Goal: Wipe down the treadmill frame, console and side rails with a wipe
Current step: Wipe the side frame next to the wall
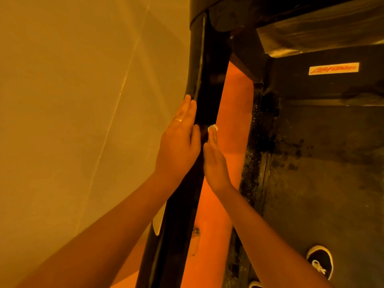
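The treadmill's black upright [209, 90] was flanked by both hands. The left hand [178, 142] was laid flat on its outer side, fingers straight. The right hand [215, 161], also outstretched, was set against its inner edge, and the white wipe [213, 128] was pressed there under its fingertips.
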`<state>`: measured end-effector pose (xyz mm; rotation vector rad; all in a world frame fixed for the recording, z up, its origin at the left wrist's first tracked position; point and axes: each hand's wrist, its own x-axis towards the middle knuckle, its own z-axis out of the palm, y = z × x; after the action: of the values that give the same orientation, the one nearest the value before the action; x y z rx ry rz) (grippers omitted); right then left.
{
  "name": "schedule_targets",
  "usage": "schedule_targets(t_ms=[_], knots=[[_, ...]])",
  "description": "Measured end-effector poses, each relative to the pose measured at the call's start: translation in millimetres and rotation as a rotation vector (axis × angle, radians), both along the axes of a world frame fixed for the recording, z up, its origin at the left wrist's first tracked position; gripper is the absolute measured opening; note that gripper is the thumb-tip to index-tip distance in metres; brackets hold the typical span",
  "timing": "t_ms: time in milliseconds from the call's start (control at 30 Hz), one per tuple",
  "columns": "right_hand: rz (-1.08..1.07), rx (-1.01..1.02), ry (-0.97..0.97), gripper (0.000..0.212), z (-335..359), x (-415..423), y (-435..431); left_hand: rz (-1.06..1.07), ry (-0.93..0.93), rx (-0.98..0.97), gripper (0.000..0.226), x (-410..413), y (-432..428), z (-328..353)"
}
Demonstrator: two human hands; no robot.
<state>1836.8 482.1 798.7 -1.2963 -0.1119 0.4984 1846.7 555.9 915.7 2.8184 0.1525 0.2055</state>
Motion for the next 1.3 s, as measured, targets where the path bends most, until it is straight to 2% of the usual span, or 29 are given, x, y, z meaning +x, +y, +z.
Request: schedule_targets(t_ms=[233, 367, 500, 700, 833, 967, 1200, 1300], knots=[[0.007, -0.01, 0.0, 0.05, -1.3, -22.9, -2.0, 0.025, 0.003, -0.044, 0.05, -10.4, -3.3, 5.1], [-0.038, -0.075, -0.005, 0.05, 0.7, -5.7, 5.5, 0.009, 0.06, -0.077, 0.052, -97.4, -4.1, 7.5], [-0.07, -0.034, 0.028, 0.049, 5.7, -16.6, 4.4, 0.003, 0.06, -0.106, 0.053, -167.2, -7.5, 3.9], [-0.045, 0.027, -0.01, 0.05, 2.9, -84.9, -3.7, 0.044, 0.031, -0.086, 0.053, -167.3, -12.1, 1.0], [-0.051, -0.056, 0.026, 0.05, 4.5, -55.8, 2.1, 0.035, 0.024, -0.064, 0.054, -166.4, -9.4, -1.2], [-0.081, -0.05, 0.031, 0.05, 5.8, -46.0, 4.1, 0.033, 0.025, -0.05, 0.051, -167.3, -9.3, -2.6], [0.006, 0.009, 0.031, 0.054, 9.5, -152.0, -14.5, 0.038, -0.014, -0.052, 0.052, -165.2, -9.4, -5.4], [0.028, -0.017, 0.052, 0.05, 11.0, -151.0, -12.1, 0.032, -0.036, -0.039, 0.051, -165.4, -8.4, -6.9]])
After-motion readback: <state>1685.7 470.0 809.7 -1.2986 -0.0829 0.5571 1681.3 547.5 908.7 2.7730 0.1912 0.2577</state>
